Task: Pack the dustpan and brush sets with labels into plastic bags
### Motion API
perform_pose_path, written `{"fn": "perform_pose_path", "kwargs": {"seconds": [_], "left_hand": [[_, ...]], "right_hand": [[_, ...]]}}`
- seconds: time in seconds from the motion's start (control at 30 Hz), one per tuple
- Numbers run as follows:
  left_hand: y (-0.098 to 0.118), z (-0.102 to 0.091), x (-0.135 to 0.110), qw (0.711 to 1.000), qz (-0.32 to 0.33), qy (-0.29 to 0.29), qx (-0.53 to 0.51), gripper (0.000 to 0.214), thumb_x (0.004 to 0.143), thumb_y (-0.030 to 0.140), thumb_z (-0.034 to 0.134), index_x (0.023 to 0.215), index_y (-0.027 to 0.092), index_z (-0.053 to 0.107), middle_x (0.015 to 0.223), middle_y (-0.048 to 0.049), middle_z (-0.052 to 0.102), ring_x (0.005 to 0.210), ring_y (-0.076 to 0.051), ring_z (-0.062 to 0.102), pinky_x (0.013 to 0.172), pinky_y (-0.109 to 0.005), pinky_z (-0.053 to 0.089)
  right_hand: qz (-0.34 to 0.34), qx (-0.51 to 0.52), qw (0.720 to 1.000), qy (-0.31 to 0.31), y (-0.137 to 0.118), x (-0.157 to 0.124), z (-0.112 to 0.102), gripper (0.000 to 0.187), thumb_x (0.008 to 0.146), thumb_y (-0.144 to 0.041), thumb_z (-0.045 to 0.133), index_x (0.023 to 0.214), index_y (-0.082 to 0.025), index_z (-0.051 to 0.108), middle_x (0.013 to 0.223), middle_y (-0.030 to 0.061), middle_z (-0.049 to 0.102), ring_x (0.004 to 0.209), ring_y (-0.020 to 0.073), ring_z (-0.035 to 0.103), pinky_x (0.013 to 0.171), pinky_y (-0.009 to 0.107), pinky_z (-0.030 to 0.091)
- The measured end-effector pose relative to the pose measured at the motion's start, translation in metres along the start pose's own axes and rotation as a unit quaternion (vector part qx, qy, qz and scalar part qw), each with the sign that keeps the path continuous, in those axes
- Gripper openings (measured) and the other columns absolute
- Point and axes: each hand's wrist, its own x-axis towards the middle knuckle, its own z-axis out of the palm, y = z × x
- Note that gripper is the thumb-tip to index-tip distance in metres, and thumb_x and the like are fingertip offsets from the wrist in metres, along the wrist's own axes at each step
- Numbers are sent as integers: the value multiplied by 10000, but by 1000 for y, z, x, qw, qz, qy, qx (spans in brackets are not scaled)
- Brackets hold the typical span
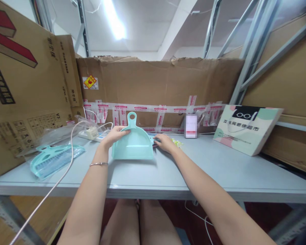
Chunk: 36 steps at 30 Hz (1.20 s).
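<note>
My left hand grips a small light-teal dustpan by its upper left edge, thumb in front. The dustpan stands upright over the table, its handle with a hanging hole pointing up. At the dustpan's right edge, my right hand has its fingers curled on a blue brush. Most of that brush is hidden behind the dustpan and my fingers. Just past my right hand lies a small yellow-green and white item, too small to name.
A second teal dustpan and brush set lies in clear plastic at the left. A white cable crosses there from a power strip. A phone leans on the taped cardboard; a printed box stands right. Metal shelf posts flank the table.
</note>
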Motion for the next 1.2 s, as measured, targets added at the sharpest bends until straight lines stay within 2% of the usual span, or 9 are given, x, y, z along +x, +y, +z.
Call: {"fn": "perform_pose_path", "kwargs": {"seconds": [0.13, 0.2, 0.33, 0.43, 0.53, 0.63, 0.8, 1.07, 1.2], "left_hand": [[-3, -1, 3, 1000, 10, 17, -10, 428, 648, 462, 668, 943, 154, 697, 784, -9, 658, 738, -175, 579, 680, -258, 425], [-2, 2, 3, 1000, 9, 29, -1, 405, 655, 444, 659, 932, 150, 694, 788, -9, 654, 741, -173, 571, 675, -252, 415], [5, 12, 1, 999, 19, 35, 10, 379, 675, 431, 617, 904, 137, 687, 793, -16, 649, 741, -176, 561, 667, -253, 407], [6, 21, 2, 999, 40, 19, 20, 379, 688, 418, 589, 918, 131, 683, 803, -17, 646, 752, -180, 561, 664, -251, 406], [4, 28, 4, 998, 59, -11, 13, 396, 713, 404, 556, 981, 140, 679, 819, -17, 655, 777, -185, 565, 679, -254, 411], [2, 34, 8, 996, 82, -34, -5, 395, 734, 368, 517, 1020, 150, 681, 845, -25, 666, 807, -185, 562, 704, -257, 412], [6, 41, 9, 996, 78, -41, -20, 369, 720, 388, 529, 933, 131, 688, 830, -32, 660, 771, -176, 555, 695, -260, 413], [6, 48, 6, 988, 132, -50, 58, 455, 730, 515, 588, 965, 132, 657, 951, -43, 653, 911, -217, 561, 785, -276, 424], [3, 49, 8, 986, 146, -77, 37, 465, 768, 520, 549, 999, 132, 659, 997, -55, 661, 949, -223, 567, 823, -287, 430]], "right_hand": [[30, -22, 996, 76, -5, -1, -13, 195, 844, -167, 445, 906, -167, 630, 974, 114, 680, 959, 226, 596, 1008, 442, 294], [56, 11, 983, 176, -5, 0, -27, 215, 871, -221, 412, 942, -163, 606, 965, 122, 669, 924, 225, 593, 950, 423, 353], [69, 258, 858, 440, -8, -2, -66, 252, 843, -421, 470, 885, -189, 560, 766, 42, 618, 716, 172, 573, 703, 309, 450], [22, 439, 825, 355, -22, -8, -82, 315, 787, -518, 521, 791, -203, 535, 594, -34, 500, 522, 110, 467, 526, 240, 393], [-4, 456, 873, 172, -49, -14, -76, 342, 726, -534, 593, 730, -196, 546, 543, -49, 468, 485, 93, 422, 484, 226, 356], [4, 378, 921, 93, -73, -17, -56, 323, 742, -499, 583, 812, -184, 585, 628, -19, 568, 546, 112, 485, 535, 241, 387], [22, 250, 955, 159, -87, -21, -34, 250, 800, -433, 521, 861, -196, 575, 742, 16, 641, 675, 163, 568, 649, 269, 411], [-38, 99, 968, 229, -89, -23, -32, 231, 868, -396, 456, 787, -203, 554, 878, 84, 583, 868, 224, 549, 815, 349, 415], [-3, 66, 956, 284, -84, -20, -33, 276, 810, -446, 550, 879, -180, 581, 999, 119, 558, 985, 259, 499, 901, 393, 369]]}}
